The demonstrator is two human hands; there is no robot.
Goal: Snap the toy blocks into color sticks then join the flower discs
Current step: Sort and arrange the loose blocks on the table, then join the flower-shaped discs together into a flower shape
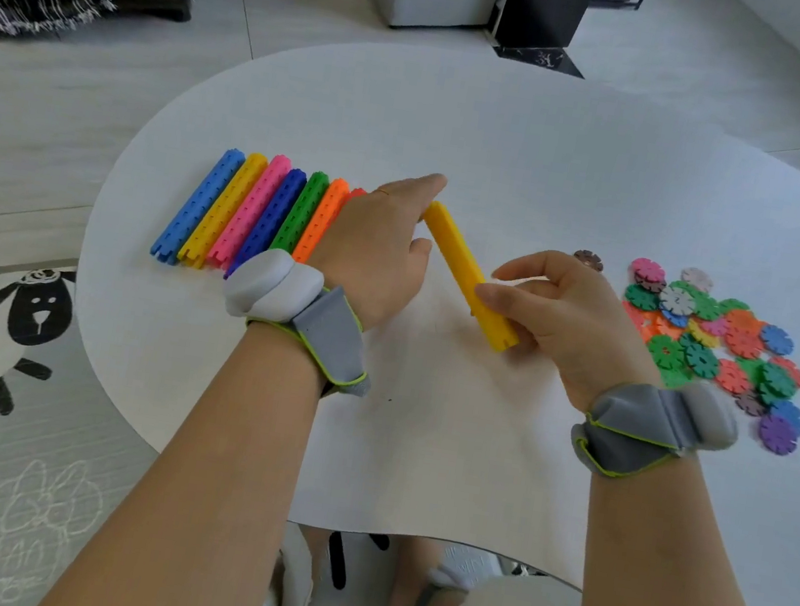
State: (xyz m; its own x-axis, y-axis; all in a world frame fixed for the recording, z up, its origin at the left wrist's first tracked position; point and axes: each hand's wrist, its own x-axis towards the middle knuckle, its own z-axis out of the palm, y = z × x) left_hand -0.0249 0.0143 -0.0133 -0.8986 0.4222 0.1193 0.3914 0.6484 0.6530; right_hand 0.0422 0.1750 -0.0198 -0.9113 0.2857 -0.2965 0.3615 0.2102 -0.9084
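A long yellow block stick (461, 260) lies slanted between my hands, just above the white table (513, 153). My right hand (567, 317) grips its near end with thumb and curled fingers. My left hand (381, 243) touches its far end, index finger stretched forward over the tip. To the left lies a row of finished sticks (250, 213): blue, yellow, pink, dark blue, green, orange, and a red one mostly hidden behind my left hand. A pile of flower discs (714, 339) in several colours lies at the right.
A single brown disc (588, 260) lies apart from the pile, just beyond my right hand. Grey bands are strapped on both wrists. The table's curved edge runs close to my body. A sheep-print mat (20, 329) covers the floor at the left.
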